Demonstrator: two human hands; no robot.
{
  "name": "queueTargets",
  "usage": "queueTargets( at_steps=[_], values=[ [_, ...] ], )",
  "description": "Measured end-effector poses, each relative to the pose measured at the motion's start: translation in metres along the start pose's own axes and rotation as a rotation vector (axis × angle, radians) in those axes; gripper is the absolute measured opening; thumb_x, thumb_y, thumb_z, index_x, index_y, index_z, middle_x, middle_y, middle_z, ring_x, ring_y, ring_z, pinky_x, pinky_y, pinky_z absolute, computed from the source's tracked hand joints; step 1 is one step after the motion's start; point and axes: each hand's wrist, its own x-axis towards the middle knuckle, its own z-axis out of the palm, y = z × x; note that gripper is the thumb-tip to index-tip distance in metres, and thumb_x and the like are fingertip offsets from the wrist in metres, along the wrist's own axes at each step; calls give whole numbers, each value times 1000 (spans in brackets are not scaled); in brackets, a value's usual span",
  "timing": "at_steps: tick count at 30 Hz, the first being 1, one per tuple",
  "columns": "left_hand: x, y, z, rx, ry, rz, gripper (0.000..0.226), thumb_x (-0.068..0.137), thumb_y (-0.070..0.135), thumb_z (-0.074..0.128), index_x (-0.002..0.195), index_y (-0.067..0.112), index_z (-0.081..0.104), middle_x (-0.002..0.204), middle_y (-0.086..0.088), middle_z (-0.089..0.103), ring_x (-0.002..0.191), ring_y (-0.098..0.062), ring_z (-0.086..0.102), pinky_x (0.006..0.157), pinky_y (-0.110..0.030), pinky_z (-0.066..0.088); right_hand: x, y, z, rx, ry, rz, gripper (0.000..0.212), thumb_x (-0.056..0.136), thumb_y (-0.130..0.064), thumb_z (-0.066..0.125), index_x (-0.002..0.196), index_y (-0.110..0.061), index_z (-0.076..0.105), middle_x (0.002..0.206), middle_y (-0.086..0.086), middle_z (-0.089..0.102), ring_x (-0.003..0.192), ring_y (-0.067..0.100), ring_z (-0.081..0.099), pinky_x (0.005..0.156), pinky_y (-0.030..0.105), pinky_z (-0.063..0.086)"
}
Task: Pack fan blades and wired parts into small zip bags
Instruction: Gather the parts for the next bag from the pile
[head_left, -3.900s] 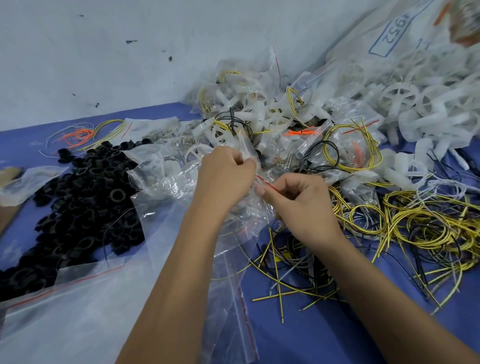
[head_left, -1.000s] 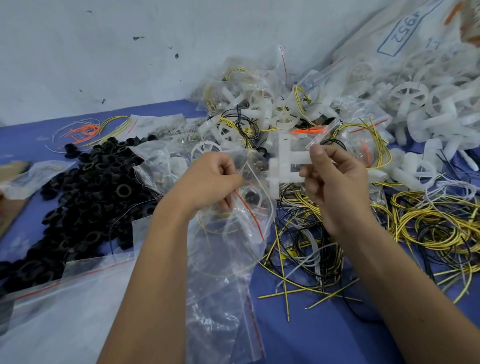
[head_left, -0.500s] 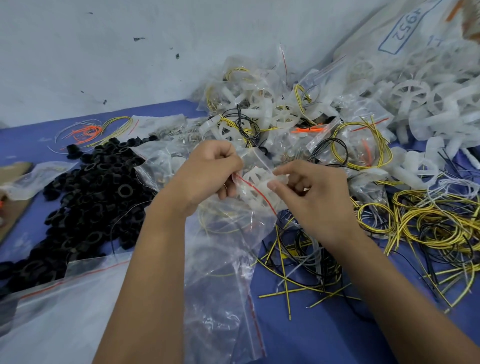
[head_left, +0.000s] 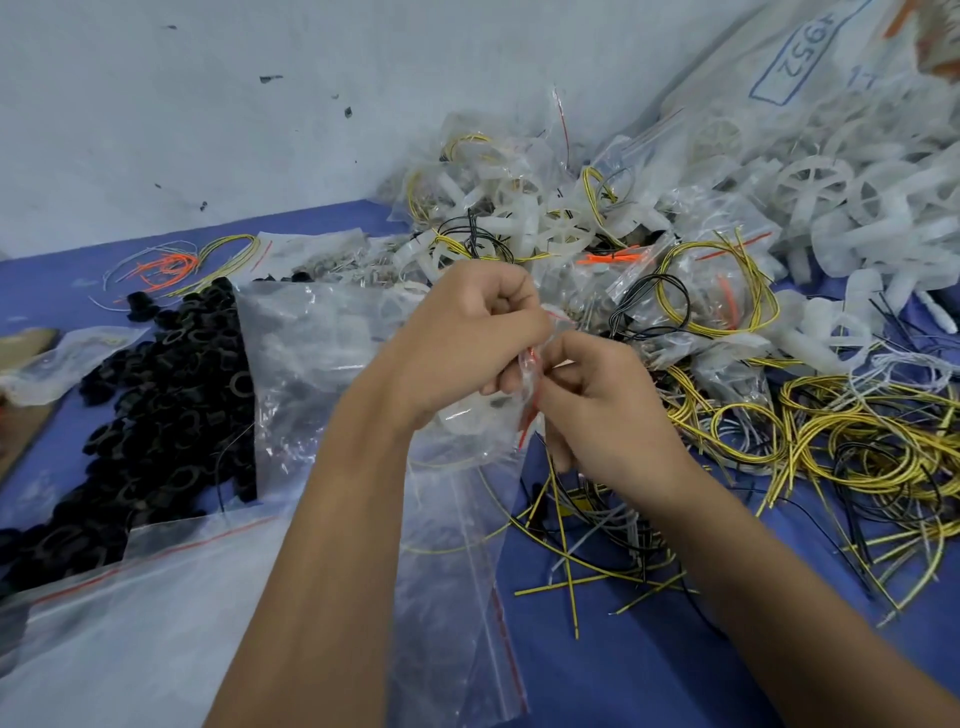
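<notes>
Now both hands together above blue table (head_left: 649, 675): left hand (head_left: 467, 338) and right hand (head_left: 602, 400) pinching red-striped mouth of small zip bag (head_left: 483, 415), white fan blade inside. Loose yellow wires (head_left: 857, 441) just right; black rings (head_left: 171, 395) left.

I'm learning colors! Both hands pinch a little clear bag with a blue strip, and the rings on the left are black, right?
Nearly. The head view shows the bag has a red strip, not blue. Both the left hand and right hand pinch it, and the rings are black.
</notes>
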Motion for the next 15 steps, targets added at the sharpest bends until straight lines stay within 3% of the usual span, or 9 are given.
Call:
queueTargets(
  at_steps=[5, 10, 12, 15],
  values=[
    [2, 4, 8, 23, 0, 79, 30, 87, -7, 57, 64, 10, 50, 52, -10, 50, 37, -15, 51, 40, -18, 35, -1, -7, 3, 298, 80, 165, 28, 104, -13, 55, 80, -1, 63, 42, 12, 51, 26, 14, 35, 36, 13, 24],
    [1, 7, 14, -59, -118, 37, 33, 90, -9, 56, 65, 10, 49, 51, -8, 48, 36, -14, 49, 37, -19, 32, -4, -8, 13, 246, 184, 73, 38, 100, -5, 51, 64, -3, 63, 44, -1, 58, 29, 6, 40, 37, 15, 27],
    [0, 7, 14, -147, -124, 34, 32, 91, -10, 55, 66, 9, 48, 53, -9, 51, 35, -15, 47, 36, -18, 31, -5, -10, 16, 375, 100, 103, 39, 97, 3, 48, 63, -10, 62, 49, -4, 61, 30, 6, 38, 35, 13, 26],
    [1, 7, 11, -232, -62, 31, 30, 89, -5, 55, 64, 11, 49, 57, -16, 52, 35, -17, 43, 36, -17, 28, -5, -9, 11, 380, -151, 113, 50, 96, 7, 47, 65, -25, 68, 44, -4, 49, 33, 6, 36, 36, 12, 23]
  ],
)
